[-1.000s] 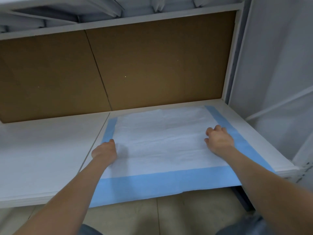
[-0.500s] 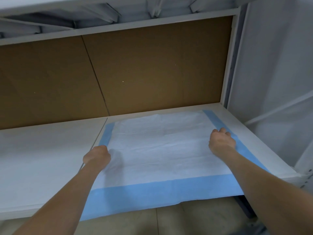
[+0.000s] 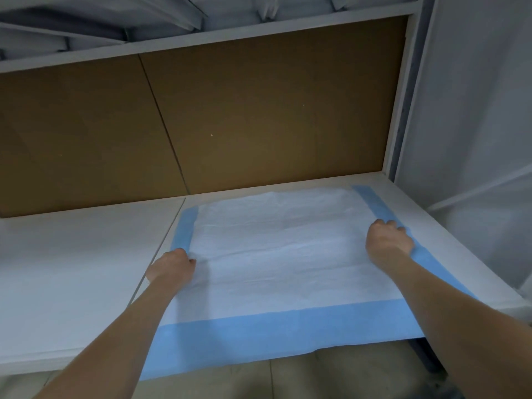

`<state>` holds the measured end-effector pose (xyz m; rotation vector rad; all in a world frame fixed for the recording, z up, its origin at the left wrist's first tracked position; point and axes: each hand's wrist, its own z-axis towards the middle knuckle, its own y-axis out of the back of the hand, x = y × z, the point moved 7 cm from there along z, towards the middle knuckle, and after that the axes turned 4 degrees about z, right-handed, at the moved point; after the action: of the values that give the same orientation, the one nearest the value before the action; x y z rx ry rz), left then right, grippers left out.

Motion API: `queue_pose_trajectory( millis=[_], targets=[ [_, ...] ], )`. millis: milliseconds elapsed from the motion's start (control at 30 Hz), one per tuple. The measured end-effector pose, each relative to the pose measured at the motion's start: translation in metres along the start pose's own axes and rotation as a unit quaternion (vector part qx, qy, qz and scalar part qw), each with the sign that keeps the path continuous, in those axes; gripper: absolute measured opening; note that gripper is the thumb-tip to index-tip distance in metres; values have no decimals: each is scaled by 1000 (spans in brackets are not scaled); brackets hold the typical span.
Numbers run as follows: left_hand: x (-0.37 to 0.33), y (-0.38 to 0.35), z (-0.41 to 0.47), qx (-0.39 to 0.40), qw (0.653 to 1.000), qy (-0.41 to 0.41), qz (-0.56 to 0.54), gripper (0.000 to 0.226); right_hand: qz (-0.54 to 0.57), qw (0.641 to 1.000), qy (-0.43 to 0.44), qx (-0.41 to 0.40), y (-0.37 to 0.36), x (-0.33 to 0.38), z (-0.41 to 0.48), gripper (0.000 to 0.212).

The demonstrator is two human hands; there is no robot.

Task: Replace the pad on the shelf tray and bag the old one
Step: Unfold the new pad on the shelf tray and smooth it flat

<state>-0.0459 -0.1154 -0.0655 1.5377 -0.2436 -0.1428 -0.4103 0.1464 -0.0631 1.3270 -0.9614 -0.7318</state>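
A white pad (image 3: pixel 282 254) with a blue border lies flat on the right half of the white shelf tray (image 3: pixel 72 269). Its front blue strip hangs over the tray's front edge. My left hand (image 3: pixel 171 269) sits at the pad's left blue edge, fingers curled down onto it. My right hand (image 3: pixel 388 240) sits at the right blue edge, knuckles up and fingers curled on the border. Both fingertips are hidden under the hands. No bag and no second pad are in view.
A brown cardboard back panel (image 3: pixel 259 125) closes the rear of the shelf. A white upper shelf rail (image 3: pixel 201 43) runs overhead. A white upright and side wall (image 3: pixel 475 139) stand to the right. Tiled floor (image 3: pixel 316 375) shows below the tray's front.
Both hands slid outward from the pad's white middle to its blue side edges. The pad's front strip now hangs a little further over the tray's front.
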Motion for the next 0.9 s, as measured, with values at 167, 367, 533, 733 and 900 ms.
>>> queue_pose_trajectory(
  millis=[167,367,533,733,900],
  targets=[
    [-3,4,4,-26,1000,3,-17,29,3,1000,-17,0,2,-4,-1,55],
    [2,6,9,-40,999,18,-22,26,-3,1000,-16,-20,5,-7,2,51],
    [-6,4,11,-10,999,3,44,28,-23,1000,-14,-16,9,-4,6,46],
    [-10,18,9,55,994,-25,95,21,-104,994,-23,25,16,-1,4,50],
    [-11,22,4,100,990,-44,87,8,-108,993,-36,41,19,-9,5,39]
  ],
)
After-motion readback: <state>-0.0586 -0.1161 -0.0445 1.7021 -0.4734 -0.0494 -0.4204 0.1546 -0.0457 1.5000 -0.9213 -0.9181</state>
